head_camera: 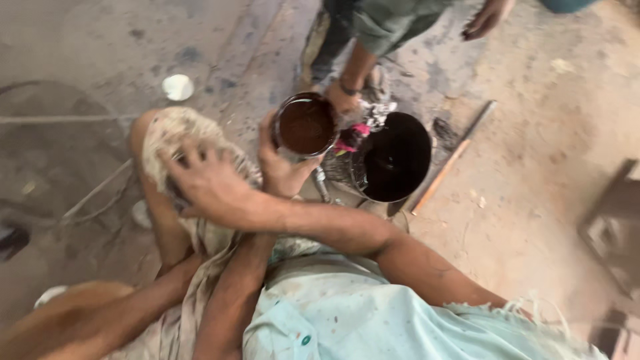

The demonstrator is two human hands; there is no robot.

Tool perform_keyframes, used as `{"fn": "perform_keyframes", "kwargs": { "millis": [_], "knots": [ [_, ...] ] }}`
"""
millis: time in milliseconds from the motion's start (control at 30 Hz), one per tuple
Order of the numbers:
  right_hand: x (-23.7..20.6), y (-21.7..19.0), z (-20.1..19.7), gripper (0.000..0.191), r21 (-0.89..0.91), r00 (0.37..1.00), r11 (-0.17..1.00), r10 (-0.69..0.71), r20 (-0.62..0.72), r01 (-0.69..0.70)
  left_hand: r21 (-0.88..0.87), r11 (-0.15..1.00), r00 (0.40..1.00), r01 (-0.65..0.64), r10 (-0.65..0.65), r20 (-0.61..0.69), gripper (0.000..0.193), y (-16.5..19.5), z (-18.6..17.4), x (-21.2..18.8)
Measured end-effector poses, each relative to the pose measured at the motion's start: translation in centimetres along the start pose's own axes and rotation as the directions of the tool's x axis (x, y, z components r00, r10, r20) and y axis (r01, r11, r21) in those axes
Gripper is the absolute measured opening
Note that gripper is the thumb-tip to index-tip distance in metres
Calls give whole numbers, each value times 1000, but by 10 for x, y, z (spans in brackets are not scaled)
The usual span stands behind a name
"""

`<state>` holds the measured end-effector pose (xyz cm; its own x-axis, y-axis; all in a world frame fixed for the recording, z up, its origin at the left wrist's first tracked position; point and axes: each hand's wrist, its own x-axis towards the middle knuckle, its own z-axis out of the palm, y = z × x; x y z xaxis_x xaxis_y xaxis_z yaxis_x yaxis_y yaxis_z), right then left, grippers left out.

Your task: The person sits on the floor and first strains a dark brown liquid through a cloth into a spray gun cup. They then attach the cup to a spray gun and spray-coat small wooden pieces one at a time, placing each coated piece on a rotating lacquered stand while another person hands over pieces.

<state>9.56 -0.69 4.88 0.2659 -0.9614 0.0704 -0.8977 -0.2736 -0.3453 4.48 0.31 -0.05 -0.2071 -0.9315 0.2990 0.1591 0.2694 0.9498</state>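
Note:
My arms are crossed. My right hand (207,177) reaches left, its fingers spread over and gripping a wad of pale, frayed fibre cloth (175,133) that lies on my bent knee. My left hand (283,165) reaches up and cups the left side of a small round tin (305,125) filled with brown liquid. Another person's hand (343,100), with a band on its wrist, is at the tin's right rim, next to a pink and grey rag (360,130). Just to the right, a black bucket (393,157) holds dark liquid.
The other person stands at the top, a second hand of theirs (487,17) hanging free. A wooden stick (453,157) lies on the dusty floor right of the bucket. A white lid (178,87) lies at upper left. Dark wooden pieces (617,227) sit at the right edge.

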Motion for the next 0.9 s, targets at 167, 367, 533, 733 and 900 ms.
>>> {"fn": "perform_keyframes", "kwargs": {
  "millis": [167, 367, 533, 733, 900],
  "knots": [
    [8, -4, 16, 94, -22, 1000, 1000, -3, 14, 3, -95, 986, 991, 134, -132, 28, 95, 0, -11, 5],
    [29, -6, -24, 82, 167, 991, 982, -103, 87, 87, 6, 990, 990, 140, -141, 3, 96, -1, -20, 12],
    [14, 36, -111, 87, 631, 978, 754, -204, -36, 181, -120, 976, 984, 180, -179, 21, 96, -11, -22, 20],
    [26, 120, -172, 90, 774, 977, 603, -44, -207, 191, -36, 977, 976, 212, -213, -32, 95, -12, -38, 31],
    [26, 149, -158, 69, 746, 970, 663, 135, -203, 64, 76, 991, 992, 107, -101, -79, 92, -5, -48, 52]
  ]
}}
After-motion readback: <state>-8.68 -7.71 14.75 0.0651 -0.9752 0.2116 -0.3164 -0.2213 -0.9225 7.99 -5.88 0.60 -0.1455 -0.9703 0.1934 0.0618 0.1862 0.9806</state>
